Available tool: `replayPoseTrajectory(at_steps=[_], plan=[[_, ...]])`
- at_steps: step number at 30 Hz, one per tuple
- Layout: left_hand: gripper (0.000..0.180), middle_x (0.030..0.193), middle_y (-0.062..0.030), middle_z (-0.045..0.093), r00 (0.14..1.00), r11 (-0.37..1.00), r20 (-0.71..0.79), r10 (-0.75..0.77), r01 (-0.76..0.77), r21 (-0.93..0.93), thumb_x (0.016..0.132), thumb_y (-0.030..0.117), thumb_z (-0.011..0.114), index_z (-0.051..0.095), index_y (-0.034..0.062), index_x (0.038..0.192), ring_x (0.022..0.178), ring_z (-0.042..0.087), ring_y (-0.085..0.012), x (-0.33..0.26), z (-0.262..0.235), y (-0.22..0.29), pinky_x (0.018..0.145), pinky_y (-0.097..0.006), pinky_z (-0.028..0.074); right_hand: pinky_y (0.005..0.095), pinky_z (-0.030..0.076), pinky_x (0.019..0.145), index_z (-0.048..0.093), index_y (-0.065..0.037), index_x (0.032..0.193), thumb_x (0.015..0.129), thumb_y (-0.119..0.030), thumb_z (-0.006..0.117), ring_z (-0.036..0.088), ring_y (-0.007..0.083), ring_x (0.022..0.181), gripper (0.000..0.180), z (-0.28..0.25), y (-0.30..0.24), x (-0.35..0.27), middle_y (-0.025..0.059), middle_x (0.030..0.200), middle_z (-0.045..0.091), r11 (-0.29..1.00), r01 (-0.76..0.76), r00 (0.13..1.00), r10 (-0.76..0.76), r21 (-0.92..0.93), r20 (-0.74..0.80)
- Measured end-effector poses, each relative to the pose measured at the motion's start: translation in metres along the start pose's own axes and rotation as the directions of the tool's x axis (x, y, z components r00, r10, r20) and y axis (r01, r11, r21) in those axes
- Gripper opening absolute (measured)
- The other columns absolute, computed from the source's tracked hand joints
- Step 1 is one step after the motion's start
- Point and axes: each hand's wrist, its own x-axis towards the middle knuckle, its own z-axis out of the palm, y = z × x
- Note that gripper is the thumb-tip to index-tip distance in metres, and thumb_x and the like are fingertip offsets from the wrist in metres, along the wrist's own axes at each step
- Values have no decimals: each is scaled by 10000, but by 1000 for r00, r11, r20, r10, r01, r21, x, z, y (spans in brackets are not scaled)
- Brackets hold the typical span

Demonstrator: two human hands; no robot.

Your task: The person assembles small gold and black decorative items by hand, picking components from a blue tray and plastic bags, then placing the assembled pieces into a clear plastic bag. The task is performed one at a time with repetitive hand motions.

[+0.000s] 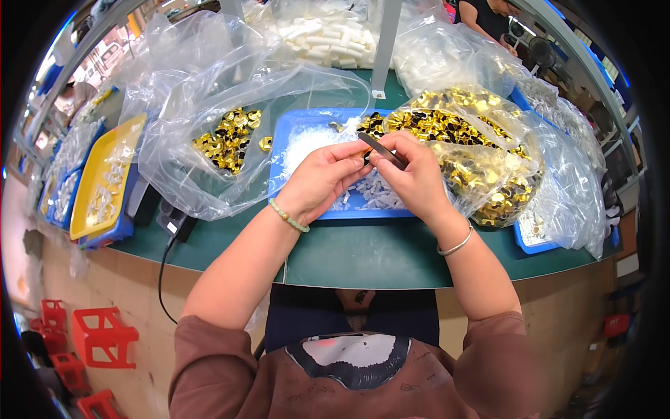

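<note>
Both hands meet over a blue tray point(281, 133). My right hand point(417, 178) grips a slim dark tool that looks like tweezers point(384, 151), its tip pointing toward the far left. My left hand point(317, 178) is closed in a pinch, fingertips touching the right hand's; whatever sits between them is small and mostly hidden. Small white plastic pieces point(380, 193) lie in the tray below the hands, with a whiter heap point(310, 143) beyond the left hand. Shiny gold caps with dark undersides point(453, 127) fill a clear bag at the tray's right and spill onto its far edge.
Another clear bag point(188, 185) with gold caps point(230, 140) lies at left. A yellow tray point(98, 188) of white parts stands farther left. Bags of white pieces point(324, 42) line the back, behind a metal post point(386, 49). A person point(481, 21) works at the far right.
</note>
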Motion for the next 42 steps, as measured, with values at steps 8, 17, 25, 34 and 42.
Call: replayPoseTrajectory(at_steps=[8,17,25,34,42], plan=[[343,1245,-87,606,1000,1000,-11,8,-8,-9,972,69,546,546,-42,1297,1112,580,-121,-2,4,2,998,-247,476,246,447,679,655,17,909,834,-45,694,572,136,789,105,3,1,0,57,902,606,996,88,995,-89,-13,-38],[298,1159,-62,646,999,999,-22,26,-27,-29,962,58,565,590,-29,1245,1017,611,-101,-2,5,1,966,-238,490,326,479,663,642,-22,877,786,-47,692,601,260,766,106,11,3,1,112,848,601,985,166,977,-171,-52,-127],[327,1212,-89,622,999,999,18,33,-33,-28,968,31,536,555,-36,1287,1103,592,-123,-1,3,1,996,-259,478,357,488,662,603,-34,843,758,-45,711,606,293,775,138,16,7,1,122,843,593,982,168,973,-180,-91,-143],[347,1246,-103,607,1000,1000,-5,25,-25,15,976,49,533,538,-48,1309,1128,585,-137,-2,4,1,1010,-268,472,354,490,647,625,-29,853,757,-39,718,612,289,759,135,14,7,0,120,835,603,965,223,958,-243,-138,-152],[347,1256,-103,603,999,997,21,34,-35,62,989,90,534,542,-47,1307,1138,582,-138,0,3,0,1015,-265,469,343,484,626,642,-21,860,786,-59,713,615,269,726,109,14,-3,-2,119,808,604,991,90,980,-105,-99,-169]])
